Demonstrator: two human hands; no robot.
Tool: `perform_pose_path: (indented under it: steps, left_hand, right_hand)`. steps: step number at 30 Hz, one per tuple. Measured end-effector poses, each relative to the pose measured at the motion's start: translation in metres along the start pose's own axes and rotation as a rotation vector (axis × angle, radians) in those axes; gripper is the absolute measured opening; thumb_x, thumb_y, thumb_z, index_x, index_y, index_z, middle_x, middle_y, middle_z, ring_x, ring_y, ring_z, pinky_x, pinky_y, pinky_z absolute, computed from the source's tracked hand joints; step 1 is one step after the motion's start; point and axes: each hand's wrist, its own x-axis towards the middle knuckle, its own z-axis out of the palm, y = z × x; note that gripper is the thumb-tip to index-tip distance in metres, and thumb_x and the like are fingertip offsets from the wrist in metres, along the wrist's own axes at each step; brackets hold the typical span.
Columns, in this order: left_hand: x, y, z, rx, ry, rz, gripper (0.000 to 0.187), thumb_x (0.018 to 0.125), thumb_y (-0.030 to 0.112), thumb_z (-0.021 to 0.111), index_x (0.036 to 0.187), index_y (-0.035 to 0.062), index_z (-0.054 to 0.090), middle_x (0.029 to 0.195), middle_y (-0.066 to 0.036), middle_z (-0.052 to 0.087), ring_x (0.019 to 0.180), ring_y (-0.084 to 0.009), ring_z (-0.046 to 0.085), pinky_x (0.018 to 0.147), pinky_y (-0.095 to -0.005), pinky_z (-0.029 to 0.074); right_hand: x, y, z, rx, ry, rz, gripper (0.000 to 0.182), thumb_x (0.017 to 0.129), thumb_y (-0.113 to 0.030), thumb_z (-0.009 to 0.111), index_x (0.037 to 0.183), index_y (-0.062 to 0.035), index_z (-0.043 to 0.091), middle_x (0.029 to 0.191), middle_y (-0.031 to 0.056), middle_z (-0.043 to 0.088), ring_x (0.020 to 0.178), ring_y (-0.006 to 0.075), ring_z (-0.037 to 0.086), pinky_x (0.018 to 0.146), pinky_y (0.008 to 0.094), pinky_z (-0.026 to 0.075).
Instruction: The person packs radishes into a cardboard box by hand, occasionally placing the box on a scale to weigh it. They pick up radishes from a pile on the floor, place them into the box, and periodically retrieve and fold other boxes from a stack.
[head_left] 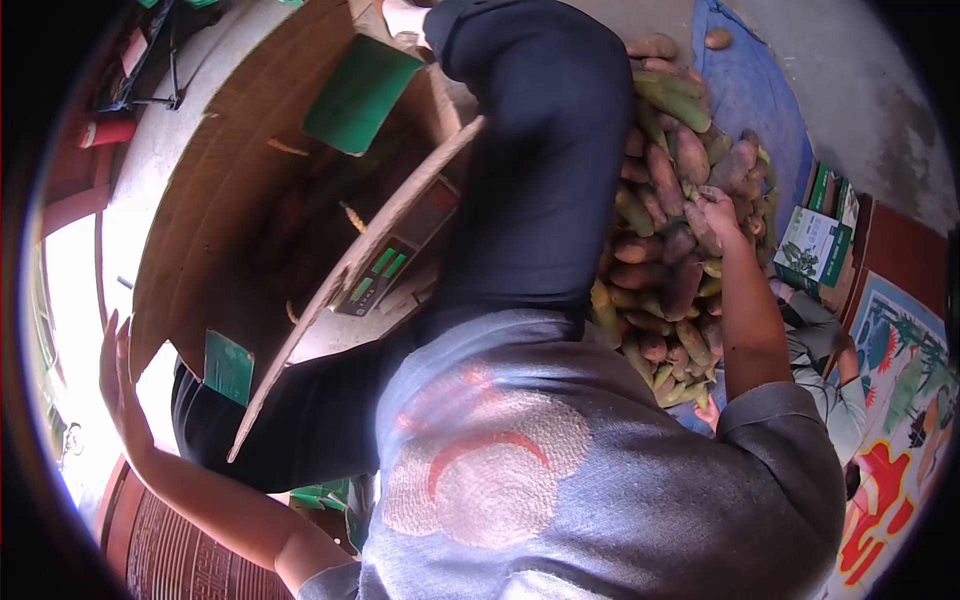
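Note:
Fingers stretched out, my left hand is beside the outer edge of a large open cardboard box. On my other side, my right hand reaches into a pile of long vegetables, reddish-brown and green, with its fingers closed round a reddish-brown vegetable. The pile lies beside my leg on a blue sheet. The box stands between my legs, its inside dark, with green patches on the flaps. Past the near flap shows a digital scale with lit green displays.
At the right, another person sits close to the pile, with a hand at its lower edge. Green-and-white cartons stand beyond the sheet. A single round vegetable lies apart at the top. A colourful printed panel is at the far right.

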Motion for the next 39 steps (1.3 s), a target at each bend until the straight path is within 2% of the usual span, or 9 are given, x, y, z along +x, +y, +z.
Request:
perform_pose_path:
  steps: [3, 4, 7, 10, 16, 22, 28, 32, 39]
  left_hand:
    - [-0.016, -0.042, -0.017, 0.048, -0.018, -0.110, 0.064, 0.092, 0.050, 0.043, 0.138, 0.0057, 0.041, 0.138, -0.014, 0.045, 0.129, -0.0272, 0.041, 0.107, -0.0436, 0.031]
    - [-0.023, -0.055, -0.021, -0.019, -0.027, -0.155, 0.056, 0.095, 0.040, 0.044, 0.138, 0.0031, 0.040, 0.136, -0.013, 0.046, 0.127, -0.0271, 0.044, 0.107, -0.0412, 0.033]
    - [-0.035, -0.074, -0.020, -0.196, 0.035, -0.361, 0.050, 0.095, 0.030, 0.048, 0.136, 0.0017, 0.042, 0.135, -0.015, 0.047, 0.124, -0.0270, 0.046, 0.106, -0.0411, 0.035]
    - [-0.041, -0.075, -0.014, -0.487, 0.134, -0.414, 0.044, 0.098, 0.021, 0.044, 0.136, -0.0010, 0.038, 0.137, -0.017, 0.042, 0.126, -0.0294, 0.044, 0.108, -0.0428, 0.035]
    - [-0.035, -0.056, -0.007, -0.650, 0.263, -0.409, 0.046, 0.099, 0.022, 0.037, 0.139, -0.0002, 0.033, 0.143, -0.017, 0.035, 0.132, -0.0299, 0.035, 0.111, -0.0413, 0.030]
    - [-0.038, -0.068, -0.010, -0.716, 0.289, -0.458, 0.047, 0.099, 0.022, 0.040, 0.138, -0.0030, 0.032, 0.142, -0.019, 0.035, 0.133, -0.0303, 0.034, 0.111, -0.0415, 0.031]
    - [-0.044, -0.066, -0.008, -0.720, 0.311, -0.501, 0.047, 0.098, 0.022, 0.043, 0.136, -0.0037, 0.034, 0.138, -0.021, 0.040, 0.130, -0.0306, 0.039, 0.109, -0.0418, 0.033]
    - [-0.046, -0.071, -0.011, -0.731, 0.302, -0.521, 0.046, 0.098, 0.022, 0.044, 0.136, -0.0016, 0.035, 0.138, -0.019, 0.040, 0.130, -0.0292, 0.040, 0.108, -0.0405, 0.034]
    - [-0.050, -0.075, -0.012, -0.696, 0.286, -0.471, 0.048, 0.097, 0.026, 0.048, 0.138, 0.0051, 0.038, 0.140, -0.012, 0.041, 0.128, -0.0269, 0.042, 0.106, -0.0387, 0.036]
  right_hand:
    - [0.024, 0.046, -0.012, -0.389, 0.172, 0.013, 0.053, 0.084, -0.020, 0.059, 0.132, -0.0032, 0.043, 0.128, 0.0176, 0.053, 0.116, 0.0263, 0.053, 0.098, 0.0338, 0.042]
    - [0.038, 0.068, -0.015, -0.516, 0.220, 0.016, 0.055, 0.083, -0.021, 0.059, 0.132, -0.0042, 0.043, 0.130, 0.0183, 0.051, 0.119, 0.0271, 0.050, 0.100, 0.0343, 0.041]
    - [0.058, 0.101, -0.019, -0.681, 0.177, 0.061, 0.063, 0.081, -0.023, 0.060, 0.138, -0.0087, 0.036, 0.143, 0.0177, 0.036, 0.131, 0.0320, 0.035, 0.107, 0.0396, 0.033]
    - [0.046, 0.090, -0.013, -0.740, 0.096, 0.280, 0.072, 0.082, -0.025, 0.061, 0.143, -0.0117, 0.025, 0.150, 0.0135, 0.022, 0.136, 0.0322, 0.025, 0.110, 0.0405, 0.030]
    - [0.026, 0.087, -0.001, -0.863, 0.125, 0.240, 0.089, 0.077, -0.032, 0.068, 0.147, -0.0142, 0.017, 0.146, 0.0130, 0.027, 0.135, 0.0306, 0.027, 0.108, 0.0411, 0.030]
    - [-0.001, 0.051, 0.004, -1.017, 0.122, 0.262, 0.078, 0.076, -0.023, 0.071, 0.139, -0.0118, 0.027, 0.141, 0.0108, 0.028, 0.132, 0.0297, 0.028, 0.109, 0.0414, 0.027]
    - [0.017, 0.098, 0.013, -1.049, 0.294, -0.029, 0.067, 0.072, -0.012, 0.071, 0.128, -0.0106, 0.034, 0.129, 0.0103, 0.039, 0.124, 0.0300, 0.036, 0.105, 0.0392, 0.029]
    - [-0.003, 0.083, 0.007, -1.146, 0.277, -0.072, 0.070, 0.066, -0.009, 0.072, 0.126, -0.0138, 0.036, 0.125, 0.0098, 0.041, 0.121, 0.0281, 0.039, 0.099, 0.0389, 0.031]
    - [-0.005, 0.089, 0.019, -1.280, 0.181, -0.059, 0.078, 0.061, -0.020, 0.080, 0.128, -0.0151, 0.039, 0.129, 0.0063, 0.045, 0.125, 0.0247, 0.037, 0.106, 0.0418, 0.025]
